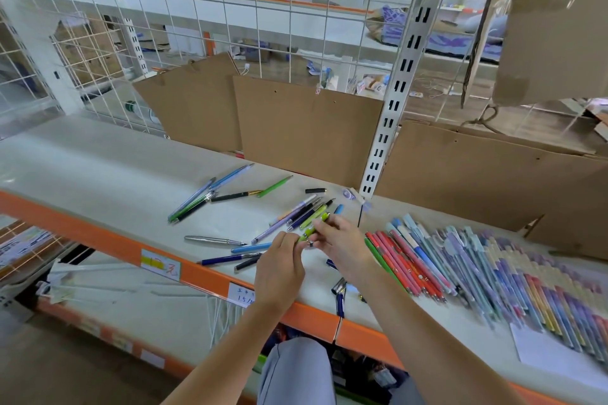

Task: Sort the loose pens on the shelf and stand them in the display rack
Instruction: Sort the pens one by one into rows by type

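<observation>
A lime-green pen [312, 228] is held just above the shelf [108, 171] between both hands. My left hand [279, 268] pinches its lower end and my right hand [342, 246] pinches its upper part. Loose pens lie scattered around: a silver pen [214, 240], dark blue pens [230, 259], a green and blue cluster [197, 200] and a bunch [302, 212] just behind my hands. To the right, a long row of pens [477, 266] lies side by side, red, blue, purple and yellow. No display rack shows.
Brown cardboard sheets [306, 128] lean against the wire grid [230, 26] at the back. A slotted white upright [391, 102] stands behind the pens. The shelf has an orange front edge [98, 237] with price labels. A white paper [552, 352] lies at the right.
</observation>
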